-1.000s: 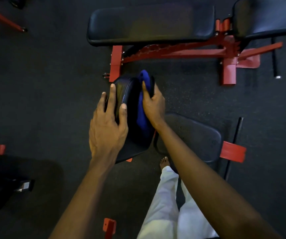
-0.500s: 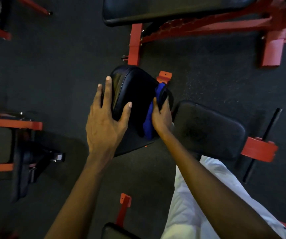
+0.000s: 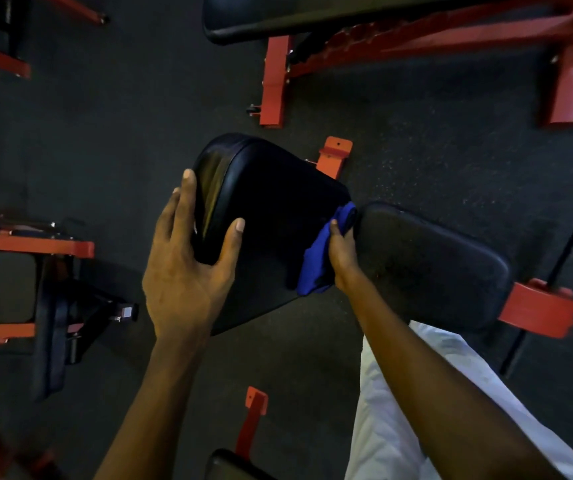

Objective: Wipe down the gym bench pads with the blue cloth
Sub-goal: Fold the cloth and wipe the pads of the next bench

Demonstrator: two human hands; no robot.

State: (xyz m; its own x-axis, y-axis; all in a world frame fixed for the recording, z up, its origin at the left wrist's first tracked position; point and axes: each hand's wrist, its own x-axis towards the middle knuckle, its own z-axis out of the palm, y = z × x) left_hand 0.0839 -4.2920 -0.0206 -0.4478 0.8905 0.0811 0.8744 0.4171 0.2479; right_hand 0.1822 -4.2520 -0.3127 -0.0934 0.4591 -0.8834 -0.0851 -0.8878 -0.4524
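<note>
Currently, head view, one entry. The left hand point(image 3: 188, 271) grips the left edge of the tilted pad point(image 3: 278, 209), its fingers point(image 3: 188, 188) spread along the side and the thumb laid over the face. The right hand point(image 3: 342, 254) is closed round the bunched blue cloth point(image 3: 312, 268). It presses the cloth against the tilted pad's right edge, at the gap where that pad meets the flat pad point(image 3: 430, 268). I judge the wipe of the tilted pad to be in hand and near its right-hand limit. No damp trail or sheen shows me how much of its face has been covered, so I cannot log it as done. The flat pad carries pale specks and looks untouched, and I count it as left to do. A far pad point(image 3: 312, 15) on a red frame point(image 3: 273, 81) lies well apart across the floor point(image 3: 139, 133), and I cannot tell whether it has been wiped. The fingertips of the right hand are buried in the cloth. The tilted pad's underside and mount are hidden. The far pad is cut off by the top edge, and another dark pad corner point(image 3: 229, 465) by the bottom edge. The light is dim and the dark vinyl shows little detail.
</note>
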